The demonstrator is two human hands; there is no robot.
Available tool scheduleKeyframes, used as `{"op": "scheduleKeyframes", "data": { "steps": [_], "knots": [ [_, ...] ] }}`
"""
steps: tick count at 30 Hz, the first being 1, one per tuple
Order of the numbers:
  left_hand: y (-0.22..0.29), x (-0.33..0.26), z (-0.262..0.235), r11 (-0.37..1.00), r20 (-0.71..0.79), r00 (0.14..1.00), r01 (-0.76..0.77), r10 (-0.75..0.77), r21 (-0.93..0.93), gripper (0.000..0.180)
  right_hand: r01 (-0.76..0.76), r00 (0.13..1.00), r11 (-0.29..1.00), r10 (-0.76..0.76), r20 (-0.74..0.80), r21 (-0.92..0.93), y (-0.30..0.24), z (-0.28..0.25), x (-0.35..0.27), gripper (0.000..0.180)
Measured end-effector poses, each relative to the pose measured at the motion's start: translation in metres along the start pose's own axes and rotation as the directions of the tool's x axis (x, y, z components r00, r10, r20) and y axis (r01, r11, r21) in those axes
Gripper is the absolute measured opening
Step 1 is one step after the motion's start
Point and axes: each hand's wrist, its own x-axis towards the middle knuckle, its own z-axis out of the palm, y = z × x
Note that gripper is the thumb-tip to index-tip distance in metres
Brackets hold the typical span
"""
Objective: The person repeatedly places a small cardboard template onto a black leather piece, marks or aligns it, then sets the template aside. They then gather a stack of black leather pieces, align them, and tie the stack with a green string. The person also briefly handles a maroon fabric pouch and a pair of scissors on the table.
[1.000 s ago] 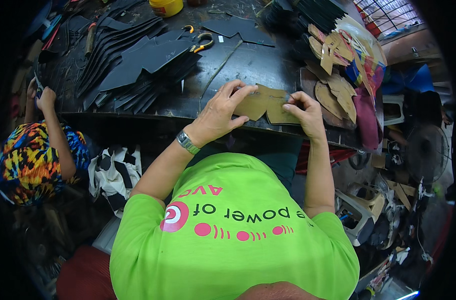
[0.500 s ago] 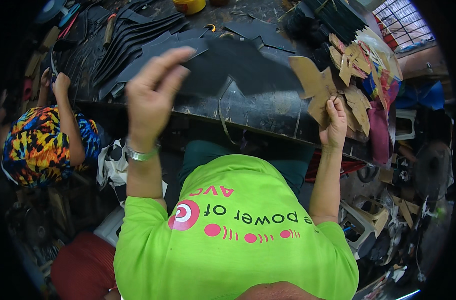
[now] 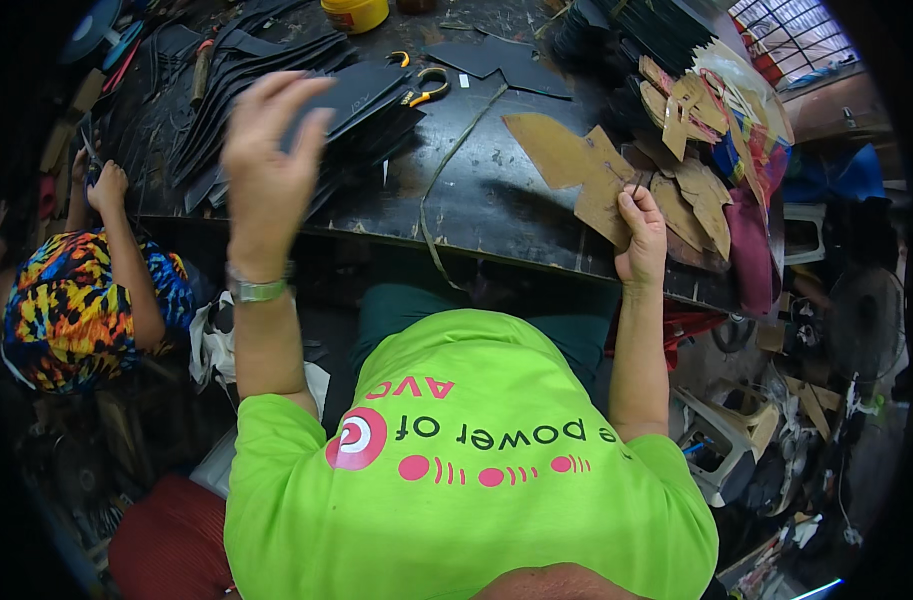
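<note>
My left hand (image 3: 271, 165) is raised above a pile of black sheet pieces (image 3: 376, 135), its fingers apart and nothing between them. The top piece of that pile has a winged outline and a faint pale mark. In my right hand (image 3: 643, 235), thumb and fingers pinch a brown cardboard template (image 3: 576, 165) with notched, wing-like edges. It is held just above the table's front edge, its shadow falling on the dark tabletop (image 3: 476, 205). A thin dark thing shows by my right fingertips; I cannot make out what it is.
Scissors with yellow-black handles (image 3: 428, 88) lie behind a cord (image 3: 431, 190) hanging over the edge. More cardboard templates (image 3: 691, 195) are heaped at right, beside dark stacks (image 3: 666, 40). A yellow tub (image 3: 356, 14) stands far back. At left, a person in a colourful shirt (image 3: 96, 300) holds scissors.
The black sheet over the middle of the table has gone from there, uncovering scissors and cord; a black piece now tops the left pile. My left hand moved left; the template shifted left.
</note>
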Motion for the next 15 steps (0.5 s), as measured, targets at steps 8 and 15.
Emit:
{"op": "scheduleKeyframes", "data": {
  "steps": [8, 15],
  "knots": [
    [0.039, 0.020, 0.162, 0.969, 0.378, 0.926, 0.070, 0.025, -0.236, 0.027, 0.019, 1.000, 0.998, -0.018, -0.022, 0.052, -0.002, -0.001, -0.006, 0.010],
    [0.006, 0.065, 0.270, 0.902, 0.350, 0.929, -0.049, -0.116, 0.429, 0.048, 0.042, 0.999, 0.997, -0.043, 0.006, 0.057, 0.003, 0.001, -0.007, 0.010]
  ]
}}
